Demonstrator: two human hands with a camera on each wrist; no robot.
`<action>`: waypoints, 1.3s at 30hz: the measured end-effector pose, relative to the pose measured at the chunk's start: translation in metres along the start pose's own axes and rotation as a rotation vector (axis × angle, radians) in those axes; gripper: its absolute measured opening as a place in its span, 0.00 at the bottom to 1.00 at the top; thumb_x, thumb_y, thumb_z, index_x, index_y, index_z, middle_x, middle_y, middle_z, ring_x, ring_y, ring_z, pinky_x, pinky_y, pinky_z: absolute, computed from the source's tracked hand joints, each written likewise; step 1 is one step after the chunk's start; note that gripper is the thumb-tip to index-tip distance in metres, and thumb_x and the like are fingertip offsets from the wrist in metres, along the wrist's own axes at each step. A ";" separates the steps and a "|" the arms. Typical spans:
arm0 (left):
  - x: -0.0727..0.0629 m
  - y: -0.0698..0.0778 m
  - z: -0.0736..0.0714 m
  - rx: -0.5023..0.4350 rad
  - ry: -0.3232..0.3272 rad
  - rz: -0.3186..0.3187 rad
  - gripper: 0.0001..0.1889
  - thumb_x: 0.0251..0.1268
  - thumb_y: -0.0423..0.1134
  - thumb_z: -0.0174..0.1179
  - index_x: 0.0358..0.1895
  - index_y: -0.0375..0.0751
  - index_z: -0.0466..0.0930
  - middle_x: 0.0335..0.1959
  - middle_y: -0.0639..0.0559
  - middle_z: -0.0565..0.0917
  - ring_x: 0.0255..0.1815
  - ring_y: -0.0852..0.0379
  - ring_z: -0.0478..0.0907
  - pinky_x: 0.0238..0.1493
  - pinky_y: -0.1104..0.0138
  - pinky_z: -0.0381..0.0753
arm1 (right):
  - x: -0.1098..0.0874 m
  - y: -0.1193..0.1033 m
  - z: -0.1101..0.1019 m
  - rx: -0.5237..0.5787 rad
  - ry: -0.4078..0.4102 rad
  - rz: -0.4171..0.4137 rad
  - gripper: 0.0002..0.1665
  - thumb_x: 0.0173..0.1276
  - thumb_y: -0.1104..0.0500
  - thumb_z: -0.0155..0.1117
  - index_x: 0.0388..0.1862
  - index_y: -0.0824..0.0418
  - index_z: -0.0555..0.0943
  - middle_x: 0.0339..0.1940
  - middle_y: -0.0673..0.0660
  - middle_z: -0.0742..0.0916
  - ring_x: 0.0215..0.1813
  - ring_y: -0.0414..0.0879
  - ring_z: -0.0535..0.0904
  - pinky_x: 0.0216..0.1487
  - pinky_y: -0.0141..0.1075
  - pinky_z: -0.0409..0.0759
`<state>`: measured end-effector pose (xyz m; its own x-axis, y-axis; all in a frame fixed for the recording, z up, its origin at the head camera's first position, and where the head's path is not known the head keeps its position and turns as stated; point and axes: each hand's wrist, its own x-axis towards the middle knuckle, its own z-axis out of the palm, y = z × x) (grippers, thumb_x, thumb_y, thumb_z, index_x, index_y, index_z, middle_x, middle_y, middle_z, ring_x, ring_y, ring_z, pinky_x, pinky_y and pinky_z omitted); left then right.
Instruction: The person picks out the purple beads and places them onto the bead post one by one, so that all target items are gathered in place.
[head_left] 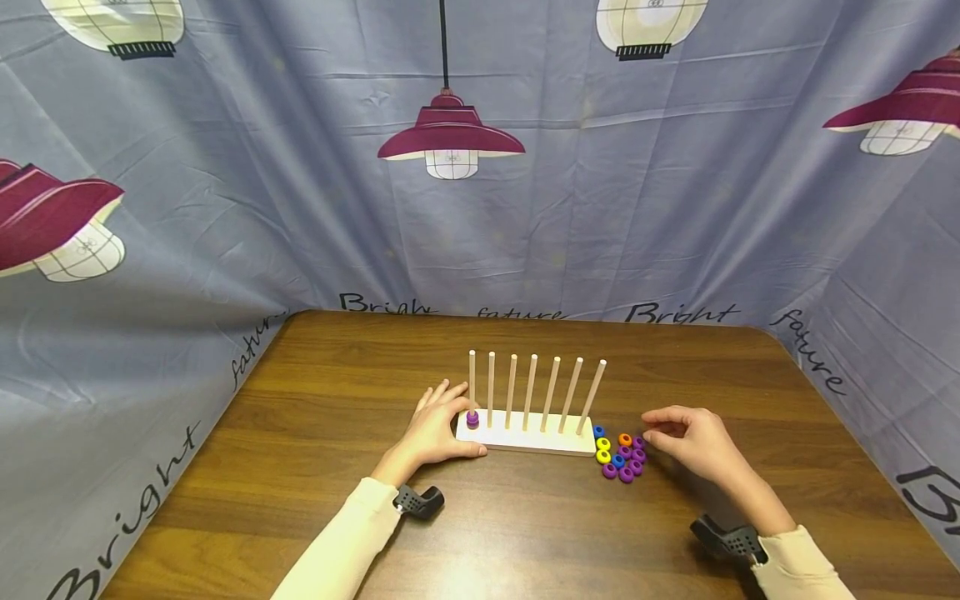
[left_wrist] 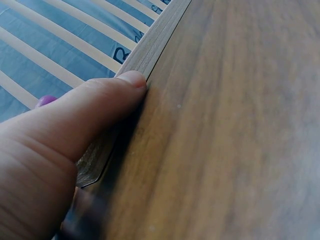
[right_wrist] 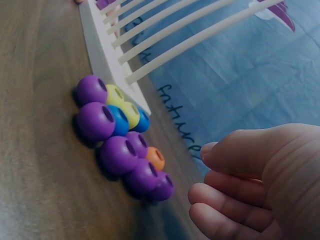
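A pale wooden peg board (head_left: 525,437) with several upright pegs stands on the table. Purple beads (head_left: 472,420) sit at the foot of its leftmost peg. My left hand (head_left: 435,429) grips the board's left end, thumb along the front edge and fingers behind. In the left wrist view that thumb (left_wrist: 95,112) presses the board's side. My right hand (head_left: 693,442) hovers just right of the loose beads, fingers loosely bent and holding nothing. Those beads lie by the board's right end: several purple ones (right_wrist: 119,155), two yellow (head_left: 603,457), two blue (head_left: 618,461) and one orange (right_wrist: 155,158).
The brown wooden table (head_left: 337,367) spreads around the board and beads. Behind it and at both sides hangs a grey-blue curtain (head_left: 465,250) printed with lamps and lettering. Black camera straps (head_left: 418,502) circle both wrists below cream sleeves.
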<state>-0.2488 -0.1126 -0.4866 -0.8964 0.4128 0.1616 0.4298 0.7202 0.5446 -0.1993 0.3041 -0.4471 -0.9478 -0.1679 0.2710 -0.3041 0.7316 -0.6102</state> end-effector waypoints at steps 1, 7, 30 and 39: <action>0.000 0.000 0.000 0.000 0.001 0.001 0.31 0.39 0.59 0.79 0.50 0.51 0.85 0.76 0.42 0.71 0.82 0.33 0.56 0.82 0.38 0.46 | -0.001 0.001 0.001 0.000 -0.001 0.002 0.12 0.57 0.65 0.76 0.41 0.67 0.88 0.33 0.59 0.92 0.32 0.23 0.80 0.32 0.22 0.81; 0.000 -0.001 0.000 0.003 -0.004 0.005 0.31 0.40 0.59 0.79 0.50 0.50 0.85 0.76 0.42 0.71 0.82 0.33 0.56 0.83 0.39 0.46 | -0.004 0.005 0.007 0.004 -0.038 0.049 0.12 0.58 0.65 0.75 0.42 0.66 0.88 0.34 0.58 0.92 0.31 0.25 0.81 0.33 0.25 0.83; -0.001 0.000 0.000 0.000 -0.013 0.001 0.31 0.41 0.59 0.79 0.51 0.51 0.85 0.76 0.42 0.71 0.82 0.33 0.55 0.83 0.38 0.45 | -0.007 0.012 0.014 -0.029 -0.050 0.031 0.12 0.56 0.67 0.75 0.41 0.66 0.89 0.34 0.57 0.92 0.31 0.25 0.81 0.34 0.26 0.84; -0.001 0.000 0.000 -0.004 -0.009 0.000 0.31 0.40 0.58 0.79 0.51 0.51 0.85 0.76 0.42 0.71 0.82 0.33 0.55 0.82 0.38 0.46 | -0.006 0.013 0.017 -0.037 -0.031 0.011 0.12 0.55 0.68 0.75 0.40 0.65 0.89 0.32 0.55 0.91 0.30 0.25 0.78 0.32 0.26 0.83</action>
<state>-0.2482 -0.1129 -0.4862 -0.8955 0.4177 0.1540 0.4291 0.7179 0.5481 -0.1989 0.3034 -0.4690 -0.9538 -0.1792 0.2410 -0.2902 0.7572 -0.5852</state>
